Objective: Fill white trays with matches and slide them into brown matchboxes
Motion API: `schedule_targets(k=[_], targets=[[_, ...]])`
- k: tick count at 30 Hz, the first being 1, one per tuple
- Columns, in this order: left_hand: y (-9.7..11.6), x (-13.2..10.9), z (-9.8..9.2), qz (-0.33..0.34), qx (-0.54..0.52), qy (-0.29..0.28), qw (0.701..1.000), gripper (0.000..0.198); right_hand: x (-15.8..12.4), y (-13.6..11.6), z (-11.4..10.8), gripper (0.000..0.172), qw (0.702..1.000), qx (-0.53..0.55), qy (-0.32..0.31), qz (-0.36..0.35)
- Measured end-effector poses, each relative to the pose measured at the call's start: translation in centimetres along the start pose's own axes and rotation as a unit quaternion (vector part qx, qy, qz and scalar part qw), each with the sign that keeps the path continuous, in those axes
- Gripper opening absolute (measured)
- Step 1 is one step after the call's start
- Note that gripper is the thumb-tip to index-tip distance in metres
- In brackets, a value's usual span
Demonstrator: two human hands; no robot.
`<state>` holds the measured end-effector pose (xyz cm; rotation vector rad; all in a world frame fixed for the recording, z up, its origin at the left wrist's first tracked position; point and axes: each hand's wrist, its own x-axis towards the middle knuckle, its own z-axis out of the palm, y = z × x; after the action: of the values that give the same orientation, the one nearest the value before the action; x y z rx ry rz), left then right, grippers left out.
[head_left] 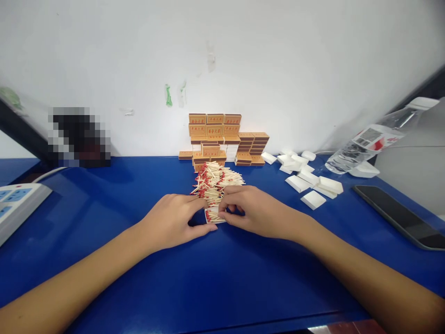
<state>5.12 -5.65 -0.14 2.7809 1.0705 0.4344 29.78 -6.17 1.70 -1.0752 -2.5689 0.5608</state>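
A small white matchbox tray (215, 209) lies on the blue table, partly filled with red-tipped matches (213, 216). My left hand (175, 218) holds its left end, thumb in front and forefinger behind. Over the tray's right end, my right hand (255, 209) is closed, with thumb and forefinger pinched at the matches. Whatever sits between those fingertips is hidden. Just behind the tray spreads a big loose pile of matches (219, 180), its red heads mostly toward the left.
Stacked orange-brown matchboxes (214, 131) stand against the wall behind the pile. Several white trays (298, 183) lie scattered at right, near a tilted plastic bottle (368, 144) and a dark phone (399, 215). A power strip (21, 206) is at far left, with a blurred dark object (79, 139) behind.
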Motion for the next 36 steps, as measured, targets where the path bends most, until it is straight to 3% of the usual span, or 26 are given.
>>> schedule_targets(k=[9,24,29,36], targets=[[-0.05,0.04,-0.15,0.009,0.004,0.001,1.0,0.038,-0.54,-0.07,-0.87,0.006,1.0,0.017,0.0,-0.016],[-0.07,-0.1,-0.07,0.064,0.021,0.023,0.997,0.037,-0.8,0.03,-0.88,0.014,0.998,0.029,-0.057,-0.02],[0.04,-0.04,-0.12,0.068,0.023,0.023,0.997,0.033,-0.73,-0.44,-0.41,0.012,0.999,0.033,-0.024,0.002],[-0.1,-0.04,-0.09,0.07,0.029,0.025,0.997,0.034,-0.69,-0.62,-0.64,0.013,1.0,0.0,-0.027,-0.009]])
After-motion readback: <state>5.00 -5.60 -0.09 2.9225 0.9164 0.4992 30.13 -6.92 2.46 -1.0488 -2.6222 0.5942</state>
